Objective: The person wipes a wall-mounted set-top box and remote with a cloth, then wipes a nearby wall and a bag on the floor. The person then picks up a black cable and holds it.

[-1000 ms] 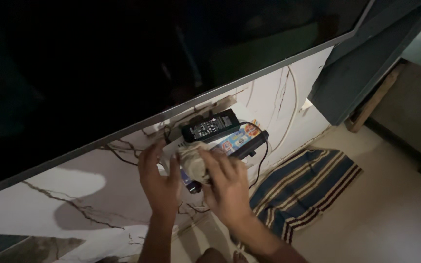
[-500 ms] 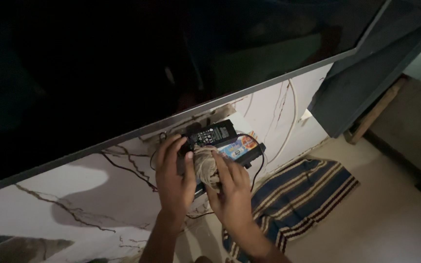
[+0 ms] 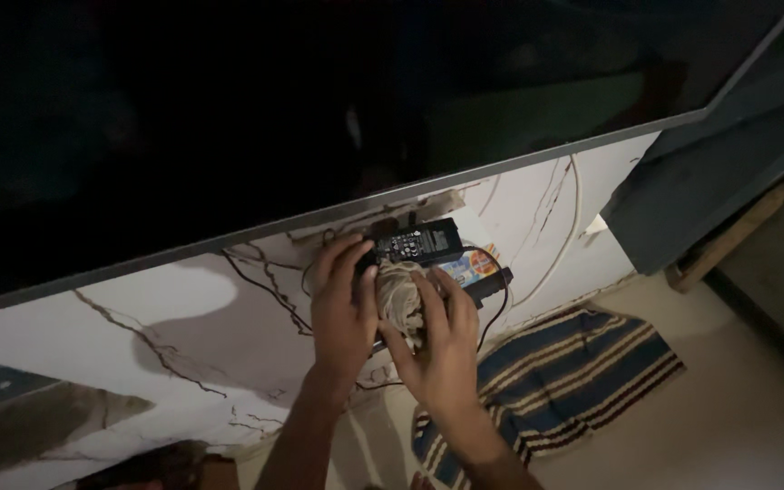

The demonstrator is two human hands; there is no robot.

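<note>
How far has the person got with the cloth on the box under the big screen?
Done: nothing can be judged finished; the dim light hides any dust. In hand: the right hand presses a bunched pale cloth on the set-top box, while the left hand rests beside the black power adapter lying on top. Left: the adapter, the box's far end and the cables are not under the cloth.

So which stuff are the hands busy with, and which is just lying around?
In use:
left hand
right hand
pale rag
black power adapter

Just there:
striped mat
dark screen
colourful box
white cables on the wall
</note>
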